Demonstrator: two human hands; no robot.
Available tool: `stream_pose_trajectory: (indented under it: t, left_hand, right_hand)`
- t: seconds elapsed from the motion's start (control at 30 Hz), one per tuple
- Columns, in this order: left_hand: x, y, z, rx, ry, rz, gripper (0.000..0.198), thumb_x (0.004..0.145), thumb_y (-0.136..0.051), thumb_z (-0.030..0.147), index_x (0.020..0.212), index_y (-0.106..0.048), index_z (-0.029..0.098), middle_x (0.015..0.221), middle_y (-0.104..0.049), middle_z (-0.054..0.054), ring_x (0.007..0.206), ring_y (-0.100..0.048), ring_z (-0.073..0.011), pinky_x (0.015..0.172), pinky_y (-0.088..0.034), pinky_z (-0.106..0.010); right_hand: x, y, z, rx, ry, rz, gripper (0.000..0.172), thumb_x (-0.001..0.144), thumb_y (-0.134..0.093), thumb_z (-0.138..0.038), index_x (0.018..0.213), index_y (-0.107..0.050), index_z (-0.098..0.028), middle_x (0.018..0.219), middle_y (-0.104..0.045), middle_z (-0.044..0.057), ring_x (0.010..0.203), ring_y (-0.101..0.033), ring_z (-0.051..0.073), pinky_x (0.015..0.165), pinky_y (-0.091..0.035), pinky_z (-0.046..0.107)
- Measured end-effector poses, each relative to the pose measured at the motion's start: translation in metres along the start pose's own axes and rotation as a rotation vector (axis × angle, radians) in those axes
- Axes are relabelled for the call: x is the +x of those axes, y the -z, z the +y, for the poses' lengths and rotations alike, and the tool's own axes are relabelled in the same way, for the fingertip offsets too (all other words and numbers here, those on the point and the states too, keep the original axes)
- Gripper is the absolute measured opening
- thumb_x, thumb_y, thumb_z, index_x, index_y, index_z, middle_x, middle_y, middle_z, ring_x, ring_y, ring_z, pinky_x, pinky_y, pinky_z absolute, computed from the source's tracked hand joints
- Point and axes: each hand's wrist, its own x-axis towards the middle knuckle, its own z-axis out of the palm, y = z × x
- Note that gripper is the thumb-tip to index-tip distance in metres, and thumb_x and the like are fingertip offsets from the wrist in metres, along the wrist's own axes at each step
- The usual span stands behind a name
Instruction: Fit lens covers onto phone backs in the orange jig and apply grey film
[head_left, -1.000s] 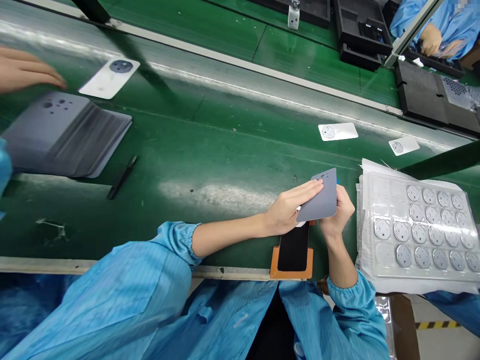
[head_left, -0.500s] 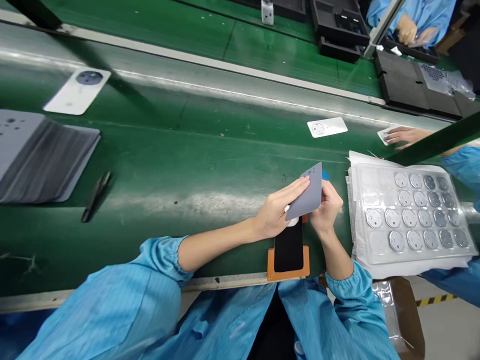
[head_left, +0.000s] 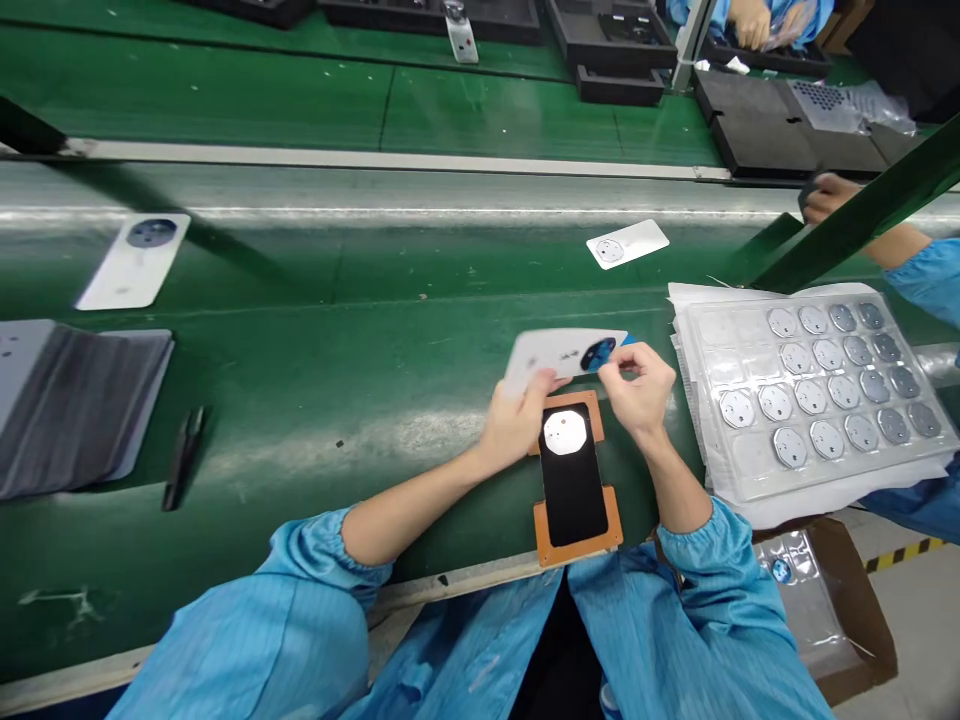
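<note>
My left hand (head_left: 517, 420) grips a white phone back cover (head_left: 547, 350) by its near edge, slightly blurred. The cover tilts above the work surface, its dark round camera area (head_left: 598, 354) at the right end. There my right hand (head_left: 637, 385) is closed in a pinch on a piece of blue film (head_left: 628, 340); its exact edge is partly hidden by the fingers. Below the cover lies an orange fixture (head_left: 577, 552) with a black pad (head_left: 574, 490) and a white, rounded disc shape (head_left: 565, 432) at its top.
Right of my hands, a clear tray (head_left: 750, 490) holds rows of round silvery pieces. Left are a stack of grey covers (head_left: 67, 410), black tweezers (head_left: 184, 458) and a white cover (head_left: 135, 265). Another white cover (head_left: 637, 243) lies ahead. A co-worker's hand (head_left: 829, 197) is behind a green post (head_left: 862, 215).
The cover has turned from its grey face to its white face and moved left, uncovering the fixture's disc. My view has shifted. The co-worker's hand has left a white cover and now holds something dark.
</note>
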Motion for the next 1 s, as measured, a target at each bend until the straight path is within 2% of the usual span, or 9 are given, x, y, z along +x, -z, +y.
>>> stream_pose_trajectory:
  t: [0.1, 0.2, 0.3, 0.47, 0.57, 0.63, 0.73, 0.87, 1.0]
  left_hand:
    - [0.023, 0.018, 0.011, -0.248, 0.105, 0.137, 0.049, 0.098, -0.059, 0.052, 0.135, -0.058, 0.02, 0.136, -0.066, -0.013, 0.115, -0.071, -0.0274, 0.101, -0.06, -0.048]
    - [0.04, 0.039, 0.027, -0.339, 0.101, 0.202, 0.047, 0.096, -0.064, 0.049, 0.134, -0.057, 0.023, 0.14, -0.064, -0.012, 0.115, -0.071, -0.0253, 0.101, -0.06, -0.045]
    - [0.044, 0.05, 0.041, -0.348, 0.089, 0.203, 0.045, 0.095, -0.065, 0.049, 0.131, -0.059, 0.022, 0.137, -0.066, -0.012, 0.116, -0.071, -0.0256, 0.099, -0.061, -0.043]
    - [0.04, 0.049, 0.05, -0.319, 0.068, 0.152, 0.048, 0.094, -0.065, 0.049, 0.132, -0.058, 0.02, 0.135, -0.067, -0.013, 0.114, -0.071, -0.0262, 0.096, -0.062, -0.043]
    - [0.034, 0.05, 0.056, -0.239, 0.015, 0.126, 0.052, 0.094, -0.065, 0.051, 0.134, -0.058, 0.018, 0.131, -0.069, -0.013, 0.113, -0.071, -0.028, 0.093, -0.063, -0.043]
    - [0.025, 0.056, 0.063, -0.08, -0.06, 0.09, 0.048, 0.096, -0.06, 0.05, 0.131, -0.062, 0.017, 0.125, -0.071, -0.012, 0.111, -0.071, -0.0296, 0.091, -0.064, -0.042]
    - [-0.003, 0.065, 0.074, 0.319, -0.254, -0.108, 0.035, 0.101, -0.052, 0.039, 0.123, -0.07, 0.019, 0.113, -0.076, -0.008, 0.105, -0.074, -0.0279, 0.092, -0.063, -0.037]
    - [-0.049, 0.061, 0.071, 0.801, -0.63, -0.507, 0.047, 0.101, -0.045, 0.015, 0.147, -0.051, 0.02, 0.138, -0.066, -0.011, 0.124, -0.066, -0.0243, 0.107, -0.054, -0.035]
    - [-0.08, 0.039, 0.047, 1.178, -0.822, -0.505, 0.046, 0.099, -0.044, 0.006, 0.145, -0.048, 0.009, 0.138, -0.063, -0.018, 0.13, -0.061, -0.0265, 0.109, -0.052, -0.038]
  right_hand:
    - [0.021, 0.018, 0.026, -0.074, -0.299, -0.065, 0.011, 0.07, -0.057, -0.029, 0.064, -0.06, -0.02, 0.064, -0.063, 0.0, 0.059, -0.059, 0.016, 0.059, -0.048, 0.028]
    - [0.037, 0.033, 0.049, -0.145, -0.44, -0.226, 0.013, 0.07, -0.053, -0.029, 0.064, -0.06, -0.02, 0.063, -0.065, 0.001, 0.06, -0.061, 0.017, 0.058, -0.047, 0.027]
    - [0.043, 0.039, 0.059, -0.226, -0.438, -0.308, 0.012, 0.068, -0.057, -0.028, 0.06, -0.061, -0.021, 0.056, -0.063, 0.0, 0.056, -0.059, 0.017, 0.057, -0.044, 0.028]
    - [0.047, 0.038, 0.059, -0.373, -0.416, -0.341, 0.011, 0.066, -0.061, -0.024, 0.055, -0.058, -0.022, 0.051, -0.058, -0.002, 0.055, -0.056, 0.018, 0.061, -0.044, 0.03]
    - [0.047, 0.041, 0.057, -0.368, -0.407, -0.357, 0.005, 0.07, -0.062, -0.025, 0.067, -0.063, -0.02, 0.054, -0.059, -0.003, 0.053, -0.058, 0.016, 0.061, -0.045, 0.028]
    - [0.043, 0.046, 0.054, -0.312, -0.388, -0.364, 0.012, 0.075, -0.06, -0.028, 0.081, -0.066, -0.019, 0.059, -0.062, -0.004, 0.054, -0.062, 0.015, 0.058, -0.047, 0.026]
    - [0.029, 0.055, 0.044, -0.202, -0.285, -0.369, 0.022, 0.084, -0.055, -0.031, 0.097, -0.068, -0.018, 0.075, -0.069, 0.0, 0.064, -0.069, 0.017, 0.058, -0.051, 0.027]
    - [-0.003, 0.069, 0.012, -0.192, 0.024, -0.395, 0.027, 0.093, -0.049, -0.024, 0.108, -0.07, -0.019, 0.1, -0.074, 0.008, 0.086, -0.072, 0.02, 0.074, -0.059, 0.035]
    - [-0.043, 0.078, -0.016, -0.164, 0.41, -0.717, 0.041, 0.094, -0.05, -0.013, 0.132, -0.062, -0.024, 0.13, -0.068, 0.01, 0.119, -0.066, 0.022, 0.099, -0.059, 0.039]
